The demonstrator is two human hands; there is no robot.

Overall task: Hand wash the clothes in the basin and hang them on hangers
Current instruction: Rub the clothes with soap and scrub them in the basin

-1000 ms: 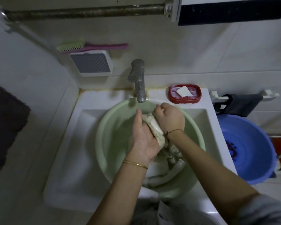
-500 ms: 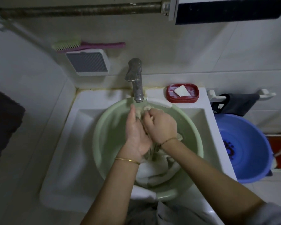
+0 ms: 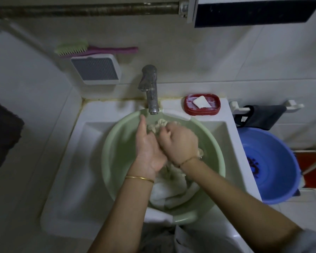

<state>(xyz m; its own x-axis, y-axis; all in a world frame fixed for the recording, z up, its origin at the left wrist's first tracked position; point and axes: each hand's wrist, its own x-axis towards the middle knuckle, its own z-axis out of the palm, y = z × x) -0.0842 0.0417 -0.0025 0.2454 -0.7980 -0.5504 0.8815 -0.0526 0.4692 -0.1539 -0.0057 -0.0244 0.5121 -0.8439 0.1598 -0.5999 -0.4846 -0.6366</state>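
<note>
Both my hands are over the green basin [image 3: 115, 161], which sits in the white sink [image 3: 77, 170] just under the tap [image 3: 150, 88]. My right hand [image 3: 181, 143] is fisted around a bunched part of the pale cloth [image 3: 171, 190], knuckles up, pressing it into my left palm. My left hand [image 3: 148, 147] is turned edge-on with the fingers fairly straight, pointing toward the tap; it backs the cloth rather than curling round it, as far as I can see. A crumpled bit of the cloth shows above my fingers near the far rim of the basin. The rest of it trails down under my wrists and lies heaped in the near half of the basin. Thin gold bangle [image 3: 140, 178] on my left wrist, thin cord bracelet [image 3: 186, 160] on the right.

On the sink's back right corner: red soap dish [image 3: 215, 106] with a white bar of soap [image 3: 202, 101]. On the wall above the sink: a grey vent-like box [image 3: 96, 69], and on top of it a pink-handled brush [image 3: 91, 49] with green bristles. Blue tub [image 3: 274, 165] to the right of the sink, a dark cloth [image 3: 263, 115] hanging on a rail above it.
</note>
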